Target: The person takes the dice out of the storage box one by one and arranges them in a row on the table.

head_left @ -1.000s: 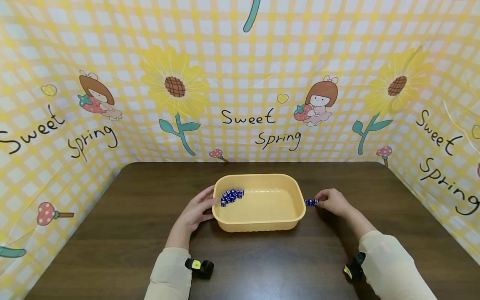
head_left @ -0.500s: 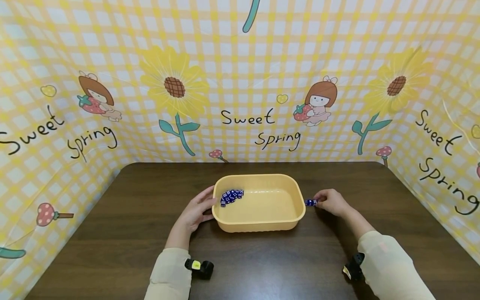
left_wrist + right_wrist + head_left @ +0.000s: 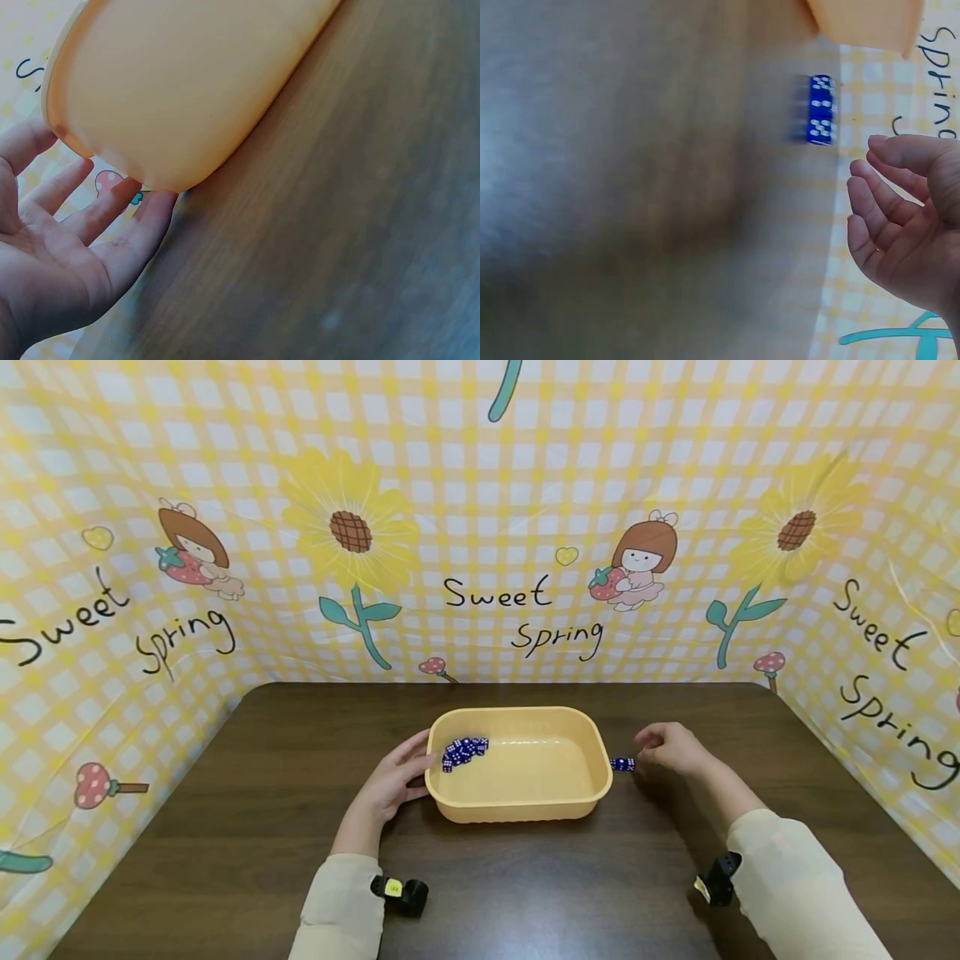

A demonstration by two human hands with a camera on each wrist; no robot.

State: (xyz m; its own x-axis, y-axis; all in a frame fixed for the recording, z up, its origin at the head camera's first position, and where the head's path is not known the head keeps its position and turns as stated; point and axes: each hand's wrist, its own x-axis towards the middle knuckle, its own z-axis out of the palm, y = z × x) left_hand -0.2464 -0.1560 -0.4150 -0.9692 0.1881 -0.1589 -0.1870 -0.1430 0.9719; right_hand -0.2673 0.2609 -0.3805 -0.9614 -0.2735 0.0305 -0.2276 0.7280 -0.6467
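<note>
A pale yellow plastic basin (image 3: 517, 812) stands mid-table, with a pile of blue dice (image 3: 463, 752) with white pips inside its left end. My left hand (image 3: 390, 783) rests against the basin's left end; in the left wrist view its extended fingers (image 3: 105, 214) touch the outer wall. Outside the right end, a short row of blue dice (image 3: 622, 764) lies on the table, also visible as a blue strip of dice (image 3: 821, 109) in the right wrist view. Just to the right of that row hovers my right hand (image 3: 672, 748), fingers loosely bent, holding nothing.
The dark wooden table (image 3: 517, 885) carries the basin. A yellow checked cloth (image 3: 480, 510) with printed flowers hangs along its back and sides. A black wrist camera (image 3: 405, 896) sits on the left sleeve, another black camera (image 3: 717, 878) on the right.
My right hand has let go of the end of the dice row and moved slightly up and to the right. The dice row, the basin and my left hand stay put.
</note>
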